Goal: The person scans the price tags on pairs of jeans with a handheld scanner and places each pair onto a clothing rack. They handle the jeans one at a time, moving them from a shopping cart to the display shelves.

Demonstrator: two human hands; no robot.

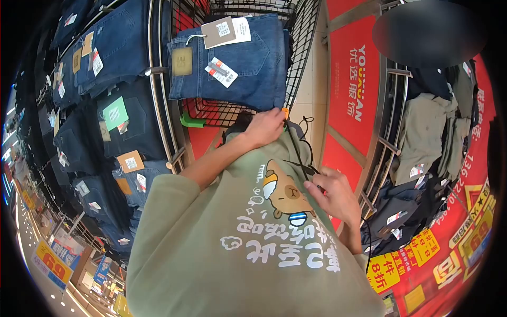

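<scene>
My left hand (266, 127) reaches across my body, its fingers curled at the handle of a black wire shopping cart (303, 50), by an orange piece (285, 113). The handle's other end has a green part (192, 122). Folded blue jeans (248, 66) with paper tags lie in the cart just beyond that hand. My right hand (335, 194) is closed around a thin black cord (305, 168) in front of my green shirt; what lies inside the fist is partly hidden. The cord runs in loops up toward my left hand.
Racks of folded jeans (113, 39) with metal rails (158, 100) stand close on the left. A rack of folded trousers (422, 129) is on the right, beside a red sign panel (354, 84). A blurred round patch covers the upper right.
</scene>
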